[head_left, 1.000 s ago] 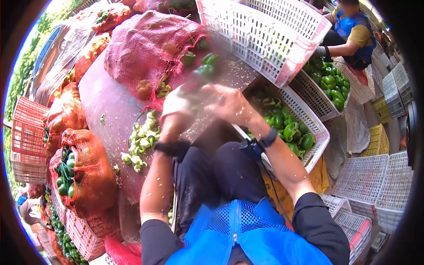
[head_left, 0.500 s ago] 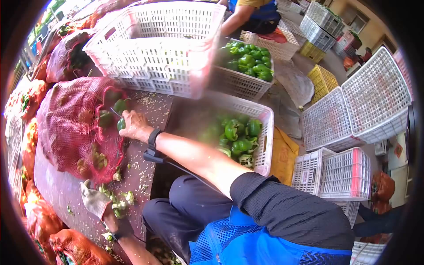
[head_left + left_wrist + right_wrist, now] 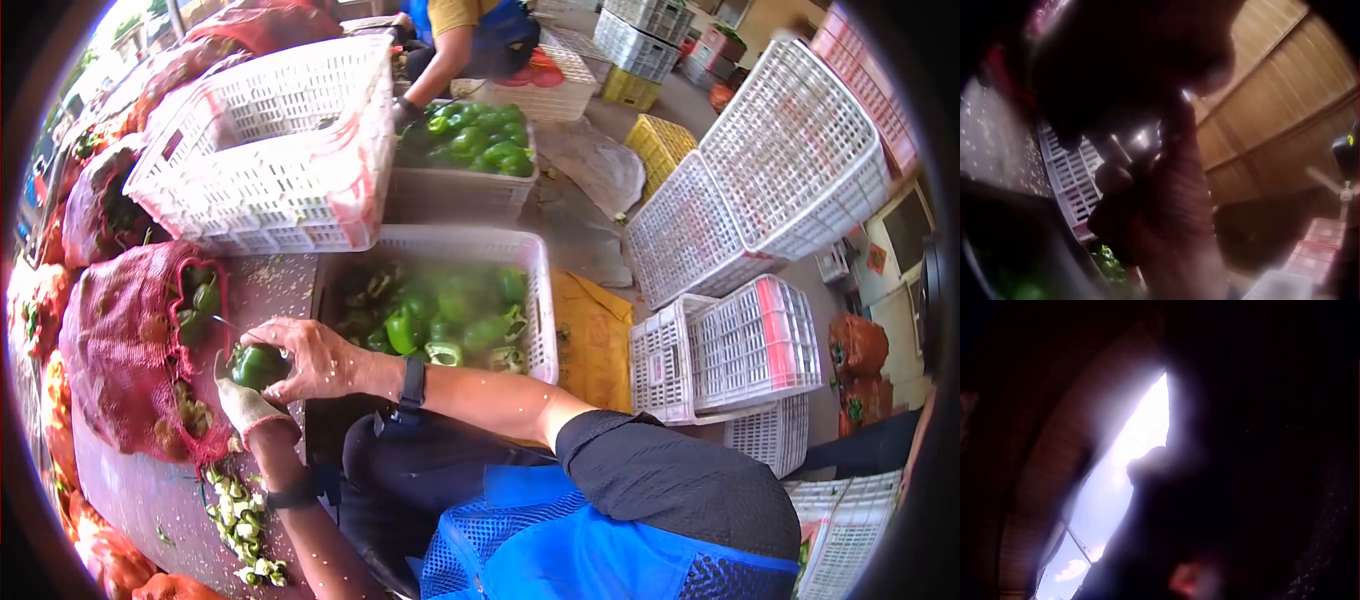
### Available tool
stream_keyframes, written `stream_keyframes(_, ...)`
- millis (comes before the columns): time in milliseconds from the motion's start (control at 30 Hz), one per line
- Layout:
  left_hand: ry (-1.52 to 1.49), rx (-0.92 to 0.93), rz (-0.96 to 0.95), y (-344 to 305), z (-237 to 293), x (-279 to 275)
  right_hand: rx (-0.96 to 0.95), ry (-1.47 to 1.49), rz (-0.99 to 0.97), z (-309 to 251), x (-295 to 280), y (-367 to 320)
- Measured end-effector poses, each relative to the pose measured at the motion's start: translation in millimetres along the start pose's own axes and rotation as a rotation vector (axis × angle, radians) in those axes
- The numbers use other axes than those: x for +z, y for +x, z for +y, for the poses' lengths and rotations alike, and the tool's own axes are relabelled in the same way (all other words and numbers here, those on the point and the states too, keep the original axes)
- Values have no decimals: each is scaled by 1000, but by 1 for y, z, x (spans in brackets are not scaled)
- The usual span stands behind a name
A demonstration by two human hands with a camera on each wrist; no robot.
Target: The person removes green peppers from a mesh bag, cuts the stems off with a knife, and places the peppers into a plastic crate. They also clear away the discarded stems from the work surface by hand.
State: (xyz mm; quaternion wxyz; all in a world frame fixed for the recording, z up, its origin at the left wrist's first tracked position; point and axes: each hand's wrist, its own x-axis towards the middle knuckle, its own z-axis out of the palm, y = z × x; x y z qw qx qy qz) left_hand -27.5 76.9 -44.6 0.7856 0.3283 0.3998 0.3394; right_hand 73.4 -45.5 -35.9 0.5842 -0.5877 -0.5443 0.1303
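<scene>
Head view: the left hand point(image 3: 245, 405), in a white fabric glove with a red cuff, cups the glossy green bell pepper point(image 3: 255, 366) from below, its fingers curled round the underside; the bare right hand point(image 3: 312, 358) closes over the top of the same pepper, fingers bent down onto it. The pepper is held just above the edge of the dark speckled table point(image 3: 140, 480), beside the red mesh sack point(image 3: 125, 345) whose open mouth shows more peppers. A heap of pale green trimmings point(image 3: 240, 515) lies on the table below the left wrist; the white slatted plastic crate point(image 3: 543, 300) to the right holds loose peppers.

Handling, as a judgement: the pepper is light and hollow; the wall is stiff but may crack under a hard squeeze; the waxy skin is likely slippery. Grip round the widest part of the body, not by the stem.

Left wrist view: dark and blurred; a white slatted crate wall point(image 3: 1072, 178) and a plank ceiling show; the hold cannot be read here.

Right wrist view: a black silhouette against bright sky; nothing of hand or pepper can be told.
</scene>
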Motion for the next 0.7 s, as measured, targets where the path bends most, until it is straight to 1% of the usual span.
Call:
stream_keyframes(67,-43,20,-12,-16,-10,13,-67,-82,54,0,-6,-9)
stream_keyframes(100,66,149,-82,-13,-20,9,-98,-145,33,-2,-12,-15)
stream_keyframes(133,177,291,-130,-10,-26,-1,-197,-189,54,-10,-22,-18)
stream_keyframes(167,489,384,-183,-2,-32,-12,-152,-138,46,-17,-30,-21)
stream_keyframes(200,826,754,-261,0,-38,-23,-191,-170,79,-14,-33,-25)
stream_keyframes(233,921,823,-216,-4,-39,-20,-207,-167,92,-21,-38,-26)
stream_keyframes(267,827,738,-167,-12,-35,-11,-182,-126,131,-25,-39,-26)
stream_keyframes(300,661,628,-119,-17,-32,-4,12,19,129,-35,-45,-32)
stream_keyframes(333,525,544,-91,-17,-30,3,103,-83,160,-31,-49,-38)
stream_keyframes(367,386,561,-56,-18,-34,5,131,-75,158,-25,-52,-47)
stream_keyframes(400,250,572,-33,-17,-35,3,155,25,99,-15,-54,-55)
stream_keyframes(433,111,320,-148,-22,-17,8,249,62,32,-22,-53,-60)
stream_keyframes(467,111,321,-145,-24,-16,6,346,89,-26,-30,-54,-65)
stream_keyframes(500,105,301,-192,-25,-16,10,349,92,-26,-34,-56,-65)
stream_keyframes(533,96,281,-246,-24,-17,12,376,101,-74,-37,-53,-65)
stream_keyframes(567,96,276,-253,-25,-19,12,404,108,-120,-40,-51,-66)
stream_keyframes(600,110,281,-243,-26,-22,13,410,104,-112,-42,-50,-66)
stream_keyframes(667,138,295,-229,-26,-25,13,466,108,-191,-43,-49,-63)
stream_keyframes(700,138,291,-239,-24,-27,16,475,131,-153,-40,-45,-64)
